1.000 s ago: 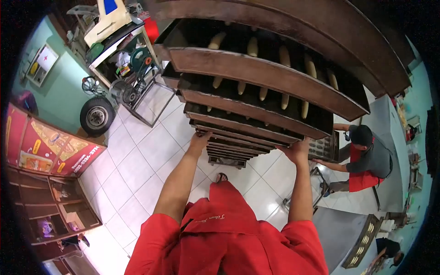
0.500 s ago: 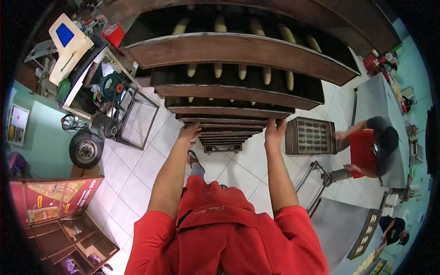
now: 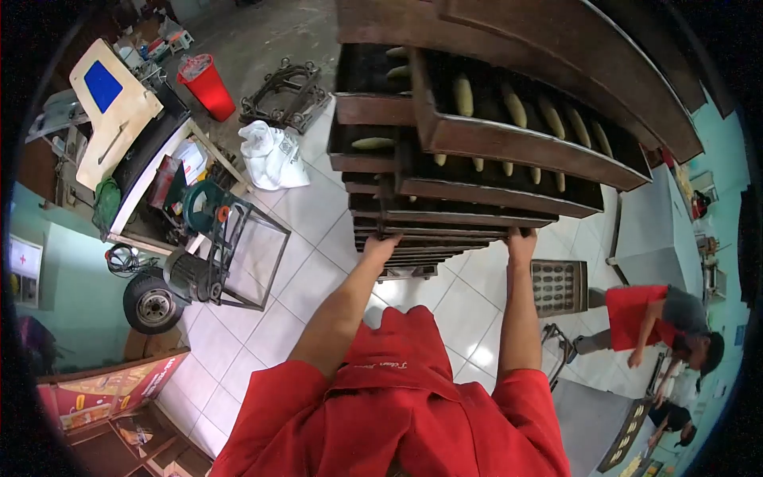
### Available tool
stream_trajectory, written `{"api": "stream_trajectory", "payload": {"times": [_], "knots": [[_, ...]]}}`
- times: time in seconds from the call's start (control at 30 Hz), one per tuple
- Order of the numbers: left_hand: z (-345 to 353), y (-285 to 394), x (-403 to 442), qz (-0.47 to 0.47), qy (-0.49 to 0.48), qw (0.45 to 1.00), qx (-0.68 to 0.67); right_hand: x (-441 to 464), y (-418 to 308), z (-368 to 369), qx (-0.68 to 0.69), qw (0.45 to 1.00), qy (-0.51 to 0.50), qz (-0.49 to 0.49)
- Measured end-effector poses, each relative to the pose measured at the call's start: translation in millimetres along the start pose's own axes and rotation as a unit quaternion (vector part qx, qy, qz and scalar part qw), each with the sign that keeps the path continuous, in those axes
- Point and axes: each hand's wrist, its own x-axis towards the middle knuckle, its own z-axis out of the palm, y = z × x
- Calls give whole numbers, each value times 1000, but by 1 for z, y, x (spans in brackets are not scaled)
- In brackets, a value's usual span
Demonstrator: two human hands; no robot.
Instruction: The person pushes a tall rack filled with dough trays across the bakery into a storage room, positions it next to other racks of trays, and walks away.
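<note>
A tall stack of brown trays (image 3: pixel 509 165) stands in front of me, the upper ones near head height. Rows of pale, elongated dough pieces (image 3: pixel 515 106) lie in the trays that I can see into. My left hand (image 3: pixel 382 250) grips the left front corner of a tray partway down the stack. At the right corner, my right hand (image 3: pixel 521 244) has its fingers curled round a tray edge, their tips partly hidden. Behind this stack, on its left, rises another column of similar trays (image 3: pixel 373 111). Low down, a wheeled base (image 3: pixel 407 273) shows under the stack.
On the left are a machine with a metal frame (image 3: pixel 238 254), a tire (image 3: pixel 153 304), a white sack (image 3: pixel 272 157), a red bin (image 3: pixel 208 89) and a wheeled dolly (image 3: pixel 288 94). A tray on the right (image 3: pixel 558 288) lies near a co-worker in a red apron (image 3: pixel 636 318); another person is beyond.
My view has turned, and the stack with both hands on it now sits further right. The second tray column, sack and dolly have come into view. The co-worker has straightened away from the low tray.
</note>
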Motion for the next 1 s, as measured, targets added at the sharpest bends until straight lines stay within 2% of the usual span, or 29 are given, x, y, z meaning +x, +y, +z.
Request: {"api": "stream_trajectory", "payload": {"times": [0.13,0.3,0.4,0.5,0.53,0.6,0.67,0.73,0.77,0.87,0.9,0.93,1.0], "knots": [[2,27,59,-17,-23,1000,-9,50,-5,43,-6,1000,-5,19],[12,61,128,-2,13,1000,-14,132,11,83,-88,994,-57,9],[17,83,179,1,-2,999,-51,190,22,116,-86,994,-69,-1],[25,121,219,-1,5,1000,-1,247,34,153,-97,982,-53,-155],[27,130,227,-15,2,1000,3,265,44,158,-121,977,-51,-168],[39,195,224,-63,-16,997,39,308,47,182,-107,979,-94,-143],[44,213,246,-65,4,997,52,329,32,216,-129,963,-72,-225],[48,228,273,-57,14,996,65,370,30,238,-275,935,-79,-212],[47,234,283,-44,10,997,60,385,33,253,-280,946,-35,-160],[29,239,296,5,-18,1000,22,396,20,313,-116,982,111,-95],[9,223,308,-27,-2,999,22,402,33,327,-130,985,100,-52],[-19,196,325,-59,14,998,22,396,26,347,-38,997,60,11],[-79,152,339,-31,-2,998,61,385,17,390,151,988,-42,8]]}}
